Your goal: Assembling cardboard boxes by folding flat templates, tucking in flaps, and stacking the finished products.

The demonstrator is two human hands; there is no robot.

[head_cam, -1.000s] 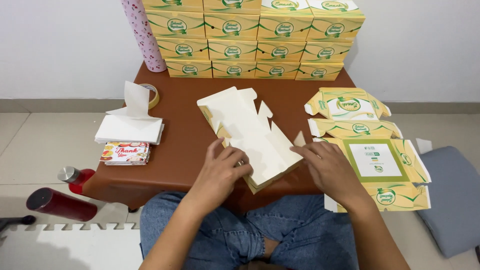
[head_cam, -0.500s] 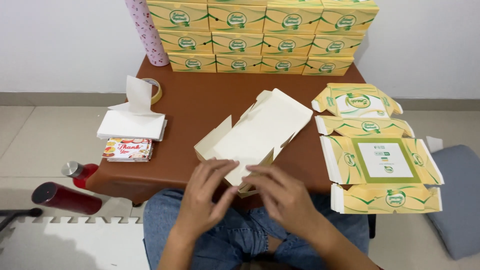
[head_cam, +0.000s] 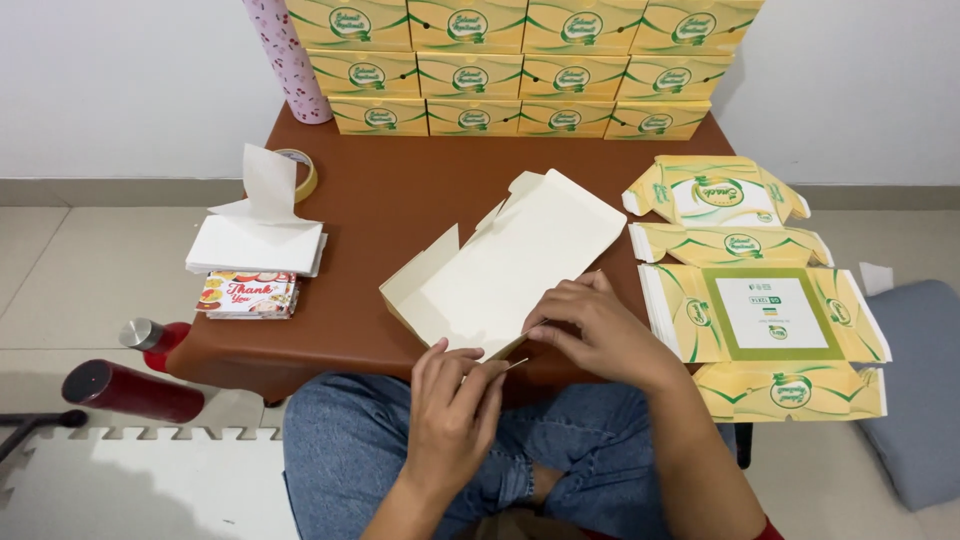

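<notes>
Beyond our fingers (head_cam: 470, 372) we see a low brown desk (head_cam: 400, 200) standing against a plain white wall (head_cam: 130, 80), evenly lit. Pale floor tiles (head_cam: 60, 270) spread to either side of them. Left of and below them lies a white foam mat (head_cam: 130, 480); far to their right sits a grey cushion (head_cam: 920, 380).
</notes>
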